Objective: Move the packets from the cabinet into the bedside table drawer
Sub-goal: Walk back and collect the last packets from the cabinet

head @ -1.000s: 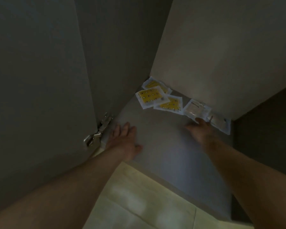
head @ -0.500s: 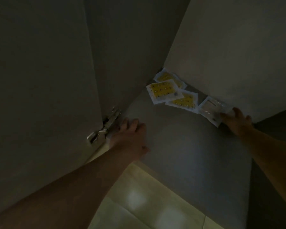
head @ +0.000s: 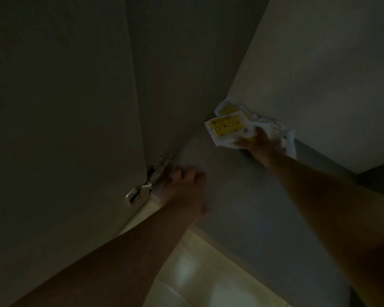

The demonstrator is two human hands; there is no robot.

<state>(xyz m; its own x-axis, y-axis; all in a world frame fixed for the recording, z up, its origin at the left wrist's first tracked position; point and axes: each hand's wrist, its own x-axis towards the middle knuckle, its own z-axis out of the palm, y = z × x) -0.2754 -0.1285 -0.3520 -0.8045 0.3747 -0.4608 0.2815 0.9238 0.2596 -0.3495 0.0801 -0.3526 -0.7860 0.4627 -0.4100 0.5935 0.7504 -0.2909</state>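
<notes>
Head view, very dim, looking down into the cabinet (head: 175,74). Packets (head: 248,127) are bunched in the far corner of the shelf (head: 242,196), where the cabinet's left side meets the back wall (head: 319,74), and they touch the back wall. Front one is a yellow packet (head: 226,126) with dark dots and a white border, tilted, near edge lifted off the shelf. A second yellow packet (head: 227,108) pokes out behind it, tight in the corner. Clear packets (head: 289,140) lie crumpled at the right end of the bunch, along the back wall. Right hand (head: 262,142) is on top of the bunch, back of the hand up, thumb pointing left at the lower edge of the front yellow packet, fingers over the middle of the pile. Motion blur there: can't tell if the fingers curl round anything or just press flat. Left hand (head: 184,189) rests at the front left of the shelf, just beside the metal hinge (head: 151,180), fingers loosely bent, tips on the shelf surface, holding nothing. Open door (head: 60,129) fills the left side, hinge fixed to it. Both forearms bare, reaching in from the bottom. Pale glossy floor tiles (head: 197,273) show below the shelf's front edge, between the arms.
</notes>
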